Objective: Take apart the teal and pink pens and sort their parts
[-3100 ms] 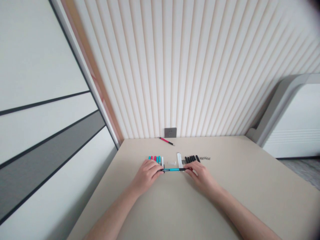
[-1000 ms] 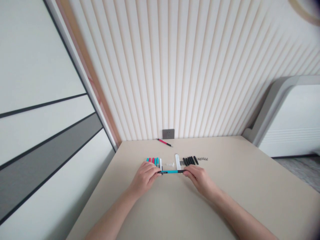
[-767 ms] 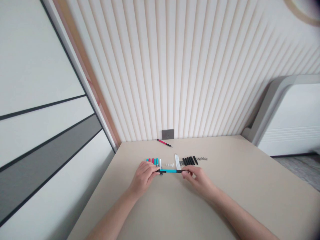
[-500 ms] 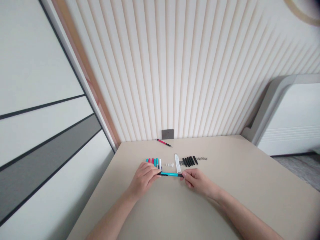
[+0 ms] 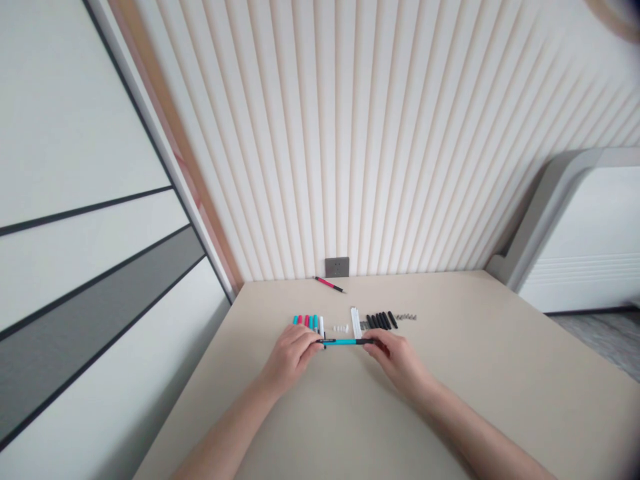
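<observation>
A blue pen with black ends (image 5: pixel 344 342) is held level above the table, between my two hands. My left hand (image 5: pixel 290 353) pinches its left end, where the black clip shows. The fingers of my right hand (image 5: pixel 397 357) are closed round the black grip at the other end. Just behind my left hand lies a row of blue, red and white pen barrels (image 5: pixel 307 322), partly hidden by the fingers. Small white parts (image 5: pixel 341 329) and thin white refills (image 5: pixel 355 321) lie behind the pen. Beyond my right hand are several black grips (image 5: pixel 383 321).
Small springs (image 5: pixel 407 317) lie to the right of the black grips. A red and black pen (image 5: pixel 330 285) rests at the back of the beige table (image 5: pixel 320 420), below a wall socket (image 5: pixel 337 267). A ribbed wall (image 5: pixel 350 133) borders the table's far edge.
My right hand has turned and shifted slightly up and right, fingers now more over the grip. The pen has risen a little in view and rotated, its clip now facing up.
</observation>
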`<state>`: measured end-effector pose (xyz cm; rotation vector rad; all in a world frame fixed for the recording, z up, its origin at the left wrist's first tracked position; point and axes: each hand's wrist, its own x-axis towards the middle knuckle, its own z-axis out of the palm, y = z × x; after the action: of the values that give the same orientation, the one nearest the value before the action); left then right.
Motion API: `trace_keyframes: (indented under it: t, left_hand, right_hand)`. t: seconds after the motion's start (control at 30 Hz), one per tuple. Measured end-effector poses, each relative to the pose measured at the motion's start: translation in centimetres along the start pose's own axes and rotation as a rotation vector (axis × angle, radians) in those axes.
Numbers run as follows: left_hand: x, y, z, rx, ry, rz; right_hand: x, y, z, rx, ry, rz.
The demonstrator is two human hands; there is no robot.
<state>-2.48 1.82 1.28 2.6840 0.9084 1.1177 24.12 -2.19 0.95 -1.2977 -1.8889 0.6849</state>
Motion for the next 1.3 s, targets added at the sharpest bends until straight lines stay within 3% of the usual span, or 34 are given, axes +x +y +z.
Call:
trace_keyframes:
  t: [0.1, 0.3, 0.5, 0.67, 0.77, 0.9, 1.03, 1.3]
  left_hand:
    - [0.1, 0.0, -0.2, 0.009, 0.019, 0.024]
    - [-0.1, -0.3, -0.1, 0.034, 0.072, 0.058]
    - [-0.1, -0.3, 0.0, 0.037, 0.083, 0.062]
    - [-0.2, -0.3, 0.0, 0.034, 0.095, 0.064]
    - [-0.2, -0.2, 0.0, 0.032, 0.095, 0.068]
    - [-0.1, -0.2, 0.0, 0.027, 0.094, 0.063]
    - [-0.1, -0.2, 0.0, 0.027, 0.094, 0.075]
    - [0.0, -0.2, -0.1, 0.028, 0.080, 0.089]
  right_hand:
    - [0.1, 0.5, 0.3, 0.031, 0.047, 0.033]
    - [0.2, 1.9, 0.8, 0.128, -0.059, 0.140]
    - [0.5, 1.8, 0.8, 0.268, 0.011, 0.159]
    - [0.2, 1.2, 0.7, 0.296, -0.163, 0.212]
    - [0.1, 1.3, 0.9, 0.301, -0.168, 0.190]
    - [0.2, 1.6, 1.3, 0.322, -0.085, 0.154]
    - [0.3, 1.8, 1.3, 0.315, -0.156, 0.150]
    - [0.2, 1.2, 1.1, 0.204, -0.167, 0.106]
